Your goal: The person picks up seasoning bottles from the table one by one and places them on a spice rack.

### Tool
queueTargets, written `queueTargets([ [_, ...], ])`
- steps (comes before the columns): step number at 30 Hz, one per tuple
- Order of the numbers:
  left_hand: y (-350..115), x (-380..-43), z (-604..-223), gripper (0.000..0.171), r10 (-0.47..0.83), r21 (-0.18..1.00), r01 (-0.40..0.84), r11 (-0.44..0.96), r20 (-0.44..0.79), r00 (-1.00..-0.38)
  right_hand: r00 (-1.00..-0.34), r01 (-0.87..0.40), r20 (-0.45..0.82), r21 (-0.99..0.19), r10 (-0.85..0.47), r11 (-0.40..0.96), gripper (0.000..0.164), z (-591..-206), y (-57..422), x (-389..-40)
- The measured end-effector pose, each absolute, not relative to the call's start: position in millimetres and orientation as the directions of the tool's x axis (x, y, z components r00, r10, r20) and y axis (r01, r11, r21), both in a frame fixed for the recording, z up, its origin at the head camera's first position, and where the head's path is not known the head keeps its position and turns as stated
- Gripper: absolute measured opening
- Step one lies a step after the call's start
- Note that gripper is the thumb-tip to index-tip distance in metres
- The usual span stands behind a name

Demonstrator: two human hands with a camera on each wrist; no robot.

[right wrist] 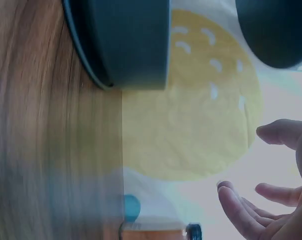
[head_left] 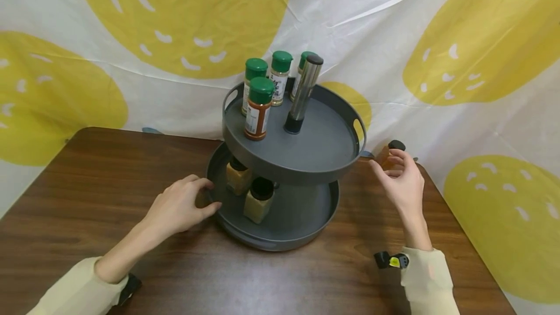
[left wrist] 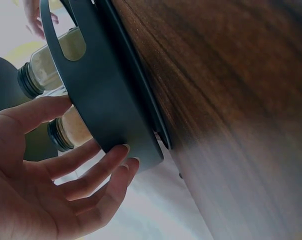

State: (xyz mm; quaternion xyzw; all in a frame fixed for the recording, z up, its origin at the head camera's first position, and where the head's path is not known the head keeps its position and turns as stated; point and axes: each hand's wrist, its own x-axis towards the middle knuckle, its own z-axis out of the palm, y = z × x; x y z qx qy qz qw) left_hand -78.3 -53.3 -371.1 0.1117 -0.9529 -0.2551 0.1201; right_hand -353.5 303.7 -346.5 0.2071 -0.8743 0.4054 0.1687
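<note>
A dark grey two-tier turntable stand [head_left: 280,171] sits on the table. My left hand [head_left: 181,205] is at the left side of its lower tray [head_left: 302,242]. In the left wrist view, thumb and fingertips [left wrist: 122,149] rest along that tray's rim and outer wall, spread apart. Just inside the rim stand two black-capped spice jars, a pale one [head_left: 257,206] and a tan one [head_left: 237,179]. My right hand [head_left: 404,181] hovers right of the stand, fingers loosely bent and holding nothing. Behind it is an orange-brown jar [head_left: 384,158] with a black cap, partly hidden by the fingers.
On the upper tray [head_left: 323,149] stand several green-capped spice bottles, one a red-brown bottle [head_left: 257,115], and a tall steel grinder [head_left: 304,94]. A lemon-print cloth [head_left: 175,86] hangs behind the wooden table [head_left: 109,174].
</note>
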Motion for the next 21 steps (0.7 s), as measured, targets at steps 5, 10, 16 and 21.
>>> queueTargets([
  [5,-53,-78,-372,0.041,-0.273,0.511,-0.146,0.847,0.182,-0.945,-0.889,-0.438,0.424,-0.676,-0.172,0.593,0.065,-349,311,-364],
  [10,-53,-78,-372,0.042,-0.276,0.51,-0.152,0.846,0.177,-0.945,-0.91,-0.379,0.4,-0.7,-0.107,0.606,0.073,-355,313,-378],
  [16,-53,-78,-373,0.043,-0.277,0.508,-0.157,0.847,0.17,-0.946,-0.933,-0.311,0.355,-0.724,-0.054,0.616,0.076,-367,313,-397],
  [21,-53,-77,-371,0.042,-0.276,0.506,-0.153,0.849,0.178,-0.944,-0.952,-0.259,0.306,-0.737,-0.034,0.624,0.08,-373,314,-411],
])
